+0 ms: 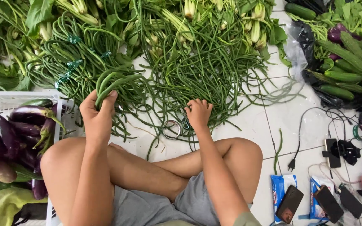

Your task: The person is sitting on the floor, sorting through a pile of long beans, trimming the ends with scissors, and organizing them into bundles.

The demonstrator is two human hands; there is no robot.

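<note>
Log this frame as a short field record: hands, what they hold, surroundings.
left hand: closed around a bunch of long beans
right hand: resting on the loose long bean pile, grip unclear
between hands: tape roll on white tile floor
left side: eggplants in white crate
right side: cucumbers, phones, cables

Right hand (197, 113) fingertips buried in long beans (206, 71), grip unclear. Leafy greens (5, 46) cut off at 10-12 o'clock edge. Eggplants (5, 138) cropped at 9 o'clock. Phones (290, 204) at 5 o'clock clipped by bottom edge. Cable tangle (357, 146) at 3 o'clock, too small to sort.
</note>
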